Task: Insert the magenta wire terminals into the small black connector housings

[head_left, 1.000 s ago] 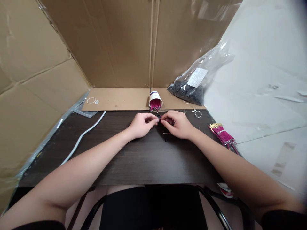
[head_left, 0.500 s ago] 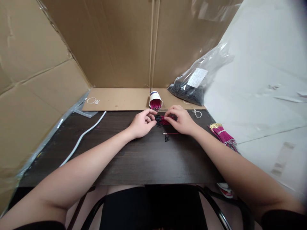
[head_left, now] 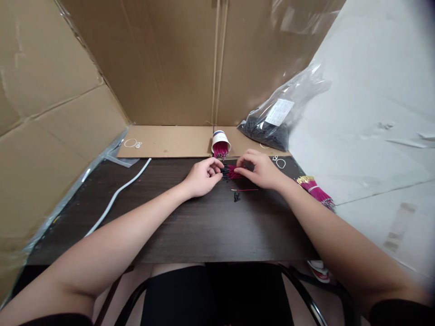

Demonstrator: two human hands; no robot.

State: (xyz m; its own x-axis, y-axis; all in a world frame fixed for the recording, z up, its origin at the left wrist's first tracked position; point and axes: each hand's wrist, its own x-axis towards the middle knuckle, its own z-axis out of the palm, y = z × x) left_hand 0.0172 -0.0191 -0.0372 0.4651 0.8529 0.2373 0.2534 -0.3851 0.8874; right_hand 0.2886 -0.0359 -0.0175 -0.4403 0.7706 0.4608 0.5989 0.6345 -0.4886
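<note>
A bundle of magenta wires (head_left: 231, 171) with black sleeved ends lies on the dark table between my two hands. My left hand (head_left: 204, 178) has its fingers curled, with thumb and fingertips closed at the black ends on the bundle's left side. From the right, my right hand (head_left: 257, 169) pinches the magenta part, thumb in front and fingers behind. The far part of the bundle is hidden under that hand. Just in front lies a single red wire (head_left: 248, 189), and below it a small heap of black sleeves (head_left: 237, 197).
Behind the hands a white paper cup (head_left: 220, 135) lies tipped, its mouth full of magenta wires. A clear bag of black pieces (head_left: 265, 131) leans at the back right. A banded wire bundle (head_left: 316, 190) lies at the right edge, a pale tube (head_left: 117, 192) at the left.
My right hand has shifted slightly, and more of the single red wire shows in front of it. The left hand stays at the black ends.
</note>
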